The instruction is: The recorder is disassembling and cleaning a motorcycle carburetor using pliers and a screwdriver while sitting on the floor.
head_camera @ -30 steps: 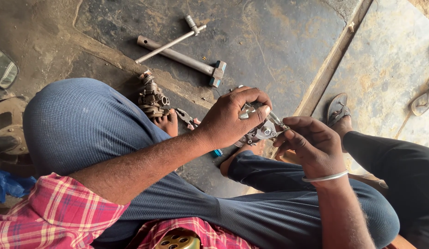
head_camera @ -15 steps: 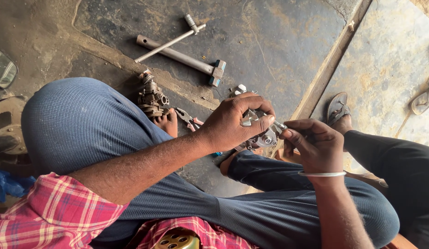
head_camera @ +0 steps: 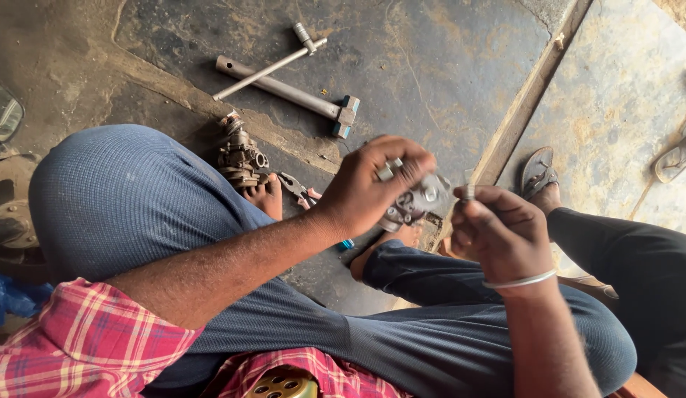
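Note:
My left hand [head_camera: 372,188] grips a small grey metal engine part [head_camera: 419,197], like a carburettor body, held above my crossed legs. My right hand [head_camera: 498,234], with a thin metal bangle at the wrist, is just right of that part and pinches a small metal piece [head_camera: 469,190] between thumb and fingers. The piece is a little apart from the part. My legs are in blue-grey trousers and my bare feet rest on the floor below the hands.
On the dark stained floor lie a long socket wrench with a cross bar [head_camera: 288,85], another greasy metal assembly [head_camera: 240,153] beside my knee, and pliers with red grips [head_camera: 299,190]. Another person's sandalled foot [head_camera: 538,177] and dark trouser leg are at the right.
My right hand has drawn back a little to the right, away from the metal part, with the small piece in its fingers. My left hand keeps holding the part.

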